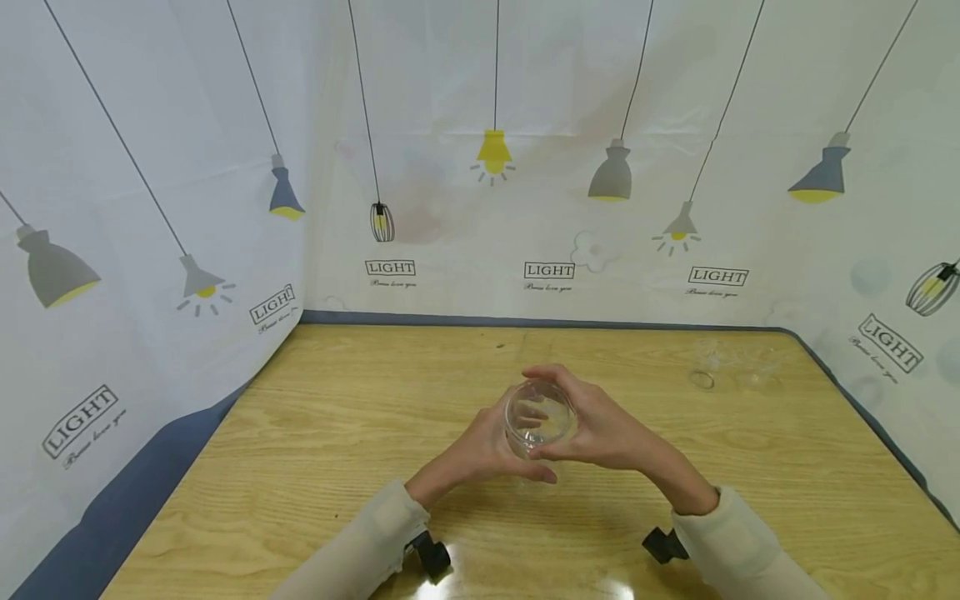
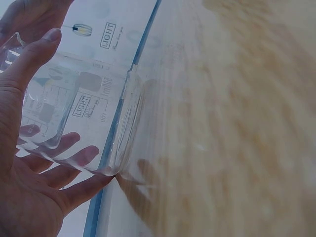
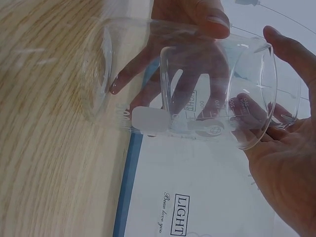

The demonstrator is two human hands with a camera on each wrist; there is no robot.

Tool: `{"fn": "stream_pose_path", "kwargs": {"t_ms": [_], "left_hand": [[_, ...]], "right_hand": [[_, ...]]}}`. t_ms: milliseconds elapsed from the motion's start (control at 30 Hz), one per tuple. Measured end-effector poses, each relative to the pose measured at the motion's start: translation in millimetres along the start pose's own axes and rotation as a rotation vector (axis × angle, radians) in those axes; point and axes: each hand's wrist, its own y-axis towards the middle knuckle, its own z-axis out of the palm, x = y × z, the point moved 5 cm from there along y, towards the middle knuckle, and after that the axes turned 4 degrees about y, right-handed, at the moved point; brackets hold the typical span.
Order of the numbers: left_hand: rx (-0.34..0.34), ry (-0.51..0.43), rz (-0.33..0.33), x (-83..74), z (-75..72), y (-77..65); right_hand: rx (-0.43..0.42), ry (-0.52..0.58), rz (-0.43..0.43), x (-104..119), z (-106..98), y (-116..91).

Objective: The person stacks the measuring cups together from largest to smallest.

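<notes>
Two clear glass beakers are nested, the smaller one (image 1: 542, 421) sitting partly inside the larger one (image 3: 150, 120). White markings show on the glass. My left hand (image 1: 480, 446) holds the larger beaker around its side, with the fingers spread along the wall in the left wrist view. My right hand (image 1: 611, 427) grips the smaller beaker near its rim, thumb and fingers on opposite sides. In the right wrist view the smaller beaker's base (image 3: 167, 94) lies well inside the larger beaker, and its top protrudes past the larger rim. The larger beaker's base is close to the tabletop; contact is unclear.
More clear glassware (image 1: 702, 380) is at the back right of the wooden table (image 1: 337, 433), hard to make out. A white curtain printed with lamps (image 1: 457, 233) surrounds the table's back and sides. Black wrist cameras (image 1: 432, 557) hang below both sleeves.
</notes>
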Motion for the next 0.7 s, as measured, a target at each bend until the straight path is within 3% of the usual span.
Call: {"fn": "stream_pose_path", "kwargs": {"t_ms": [367, 567, 700], "left_hand": [[0.003, 0.004, -0.004, 0.3, 0.7, -1.3], [-0.001, 0.022, -0.019, -1.0, -0.5, -1.4], [-0.005, 0.046, -0.022, -1.7, -0.6, -1.6]], "right_hand": [[0.003, 0.021, -0.026, 0.3, 1.0, -0.2], [0.002, -0.053, -0.098, 1.2, 0.6, -0.1], [0.009, -0.075, -0.096, 1.4, -0.1, -0.1]]}}
